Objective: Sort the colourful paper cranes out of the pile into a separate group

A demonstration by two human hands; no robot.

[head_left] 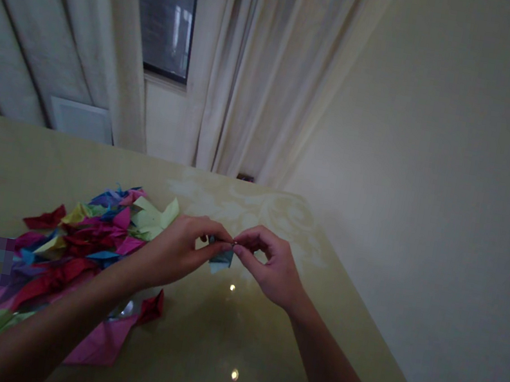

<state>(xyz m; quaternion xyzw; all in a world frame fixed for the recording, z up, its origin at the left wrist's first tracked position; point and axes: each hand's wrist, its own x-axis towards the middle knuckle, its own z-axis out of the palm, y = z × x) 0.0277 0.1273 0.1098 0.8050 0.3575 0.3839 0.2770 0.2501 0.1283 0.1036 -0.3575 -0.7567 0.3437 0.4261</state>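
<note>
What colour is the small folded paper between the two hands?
Dull blue, paler at the bottom: the small folded paper shows best in the head view.

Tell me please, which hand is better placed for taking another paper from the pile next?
Probably the left hand: the pile of coloured papers lies on its side. The right hand is farther away. Both are at the small blue paper, though.

Pale curtains [275, 70] hang in folds on both sides of a dark, black-framed window [166, 20]. A plain wall [447, 151] fills the right side. Past the far edge of the glossy, yellowish tabletop [258, 348] stand a pale rectangular panel [81, 121] and a small dark object [245, 178], too indistinct to identify.
</note>
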